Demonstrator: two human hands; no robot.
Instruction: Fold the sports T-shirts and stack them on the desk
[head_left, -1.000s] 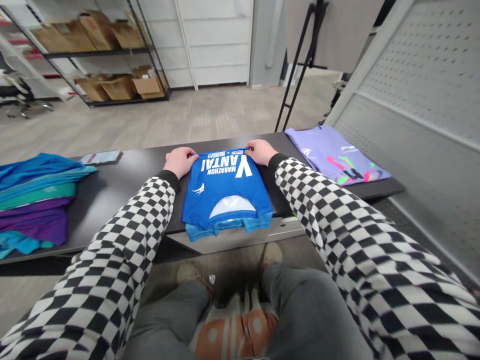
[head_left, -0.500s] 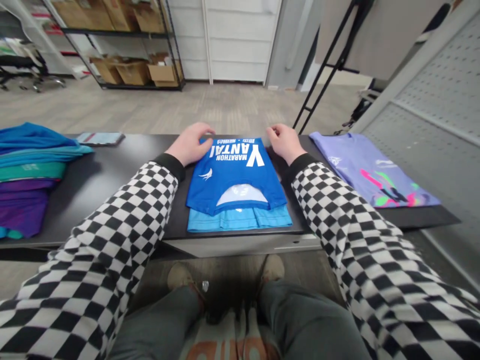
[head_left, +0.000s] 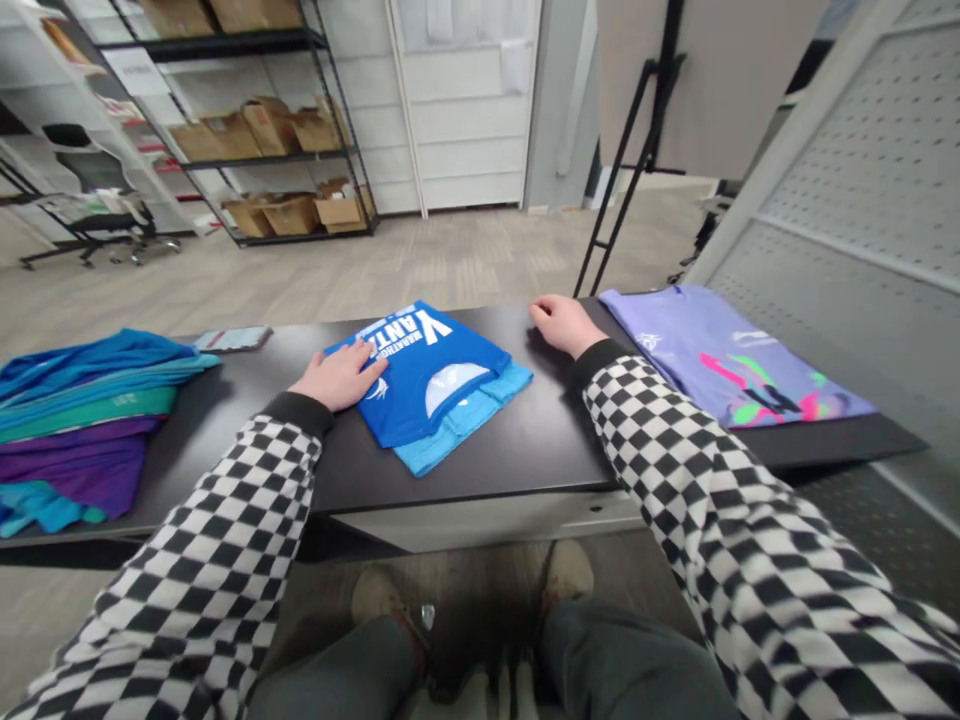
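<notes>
A folded blue T-shirt [head_left: 405, 390] with white lettering lies turned at an angle on the dark table, its collar toward me. Light blue fabric [head_left: 465, 425] shows from beneath its near edge. My left hand [head_left: 341, 375] rests flat on the shirt's left side, fingers spread over the print. Off to the shirt's right, my right hand [head_left: 559, 322] is at the table's far edge, its fingers curled in with nothing visible in them. Right of that hand, a lavender T-shirt [head_left: 720, 350] with neon markings is spread on the table.
A pile of blue, green and purple garments [head_left: 90, 420] sits at the table's left end. Near it lies a phone-like flat object [head_left: 234, 339]. A grey perforated panel [head_left: 847, 180] stands on the right, and a black stand [head_left: 622, 190] is behind the table.
The folded blue T-shirt has shifted left and turned at an angle. My left hand has come down flat on it, while my right hand remains apart near the far edge. The view has tilted up.
</notes>
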